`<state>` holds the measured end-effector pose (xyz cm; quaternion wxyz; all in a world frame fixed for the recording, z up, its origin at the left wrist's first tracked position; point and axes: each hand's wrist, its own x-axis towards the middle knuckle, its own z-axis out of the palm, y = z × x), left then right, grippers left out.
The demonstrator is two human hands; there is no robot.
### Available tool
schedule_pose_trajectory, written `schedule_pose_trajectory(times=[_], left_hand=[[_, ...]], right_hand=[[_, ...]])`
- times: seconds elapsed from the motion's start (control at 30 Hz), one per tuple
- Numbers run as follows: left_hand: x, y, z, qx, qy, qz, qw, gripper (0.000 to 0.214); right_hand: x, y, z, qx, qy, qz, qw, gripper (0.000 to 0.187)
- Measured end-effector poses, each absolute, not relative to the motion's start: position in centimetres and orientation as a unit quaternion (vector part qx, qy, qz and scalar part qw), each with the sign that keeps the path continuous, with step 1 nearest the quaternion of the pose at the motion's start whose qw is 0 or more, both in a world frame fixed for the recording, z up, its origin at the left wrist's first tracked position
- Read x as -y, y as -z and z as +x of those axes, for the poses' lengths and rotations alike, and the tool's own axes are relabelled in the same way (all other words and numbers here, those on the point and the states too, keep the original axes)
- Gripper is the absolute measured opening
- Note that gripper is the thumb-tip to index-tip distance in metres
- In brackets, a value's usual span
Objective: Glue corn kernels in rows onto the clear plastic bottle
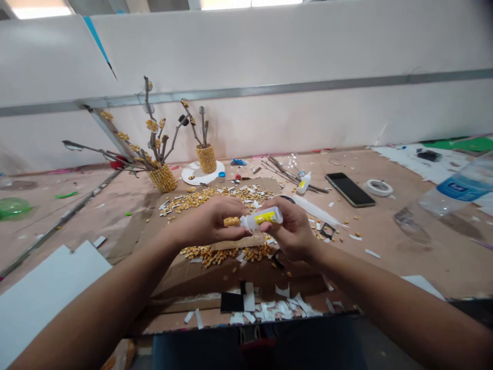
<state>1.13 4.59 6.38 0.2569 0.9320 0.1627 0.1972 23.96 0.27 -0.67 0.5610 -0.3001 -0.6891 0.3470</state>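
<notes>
My right hand (298, 234) is closed around a small white glue bottle (254, 221) with a yellow label, tilted so its nozzle points left. The nozzle meets or nearly meets a small piece covered in corn kernels (231, 221), which the fingers of my left hand (210, 218) grip. How far that piece extends inside the hand is hidden. Loose corn kernels (210, 255) and white paper scraps lie on the cardboard (169, 280) below and behind both hands.
Behind on the left stand two kernel-covered pots (163, 179) with branches, one on a white disc (188, 174). A second glue bottle (304, 183), twigs, a phone (349, 189), a tape roll (379, 187) and a plastic bottle (458, 187) lie to the right. Paper scraps (283, 310) line the front edge.
</notes>
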Motion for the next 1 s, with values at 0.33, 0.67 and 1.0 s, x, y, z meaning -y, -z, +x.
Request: schedule_pose_trajectory(times=[0.33,0.67,1.0], left_hand=[[-4.1,-7.1,1.2,-0.167,-0.153,0.902,0.366,0.014],[-5.6,-5.1,0.6,-0.190,-0.250,0.948,0.060,0.022],[-5.5,-4.6,0.1,-0.193,-0.230,0.953,0.028,0.029]], right_hand=[[-0.8,1.3,24.1,0.729,-0.304,-0.229,0.569,0.040],[-0.7,0.4,24.1,0.686,-0.364,-0.314,0.546,0.037],[-1.7,-0.1,25.6,0.822,-0.169,-0.212,0.500,0.031]])
